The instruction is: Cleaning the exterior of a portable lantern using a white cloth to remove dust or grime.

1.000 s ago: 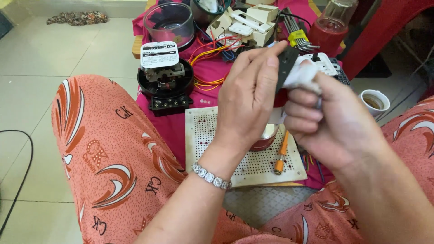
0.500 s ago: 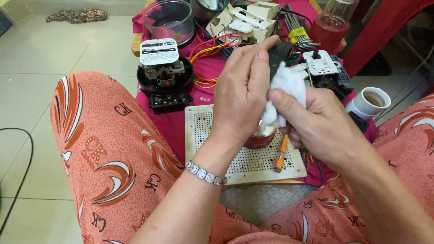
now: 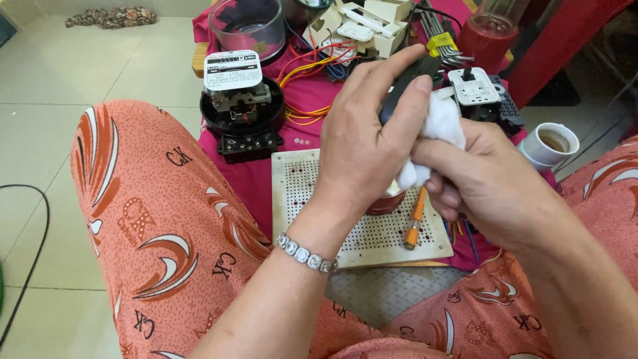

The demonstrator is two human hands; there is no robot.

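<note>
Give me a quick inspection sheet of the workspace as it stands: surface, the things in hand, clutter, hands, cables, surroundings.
Surface: magenta cloth over a low board, with a white perforated board on it.
Job's things: dark slim tool and white cloth wad, held together above the perforated board.
Clutter: opened black round meter, clear dome cover, orange screwdriver, white switch parts, white cup.
Grippers: left hand grips the tool; right hand presses the wad against it.
Cables: red and yellow wires on the cloth; black cable on the floor.
Surroundings: pale tiled floor.
</note>
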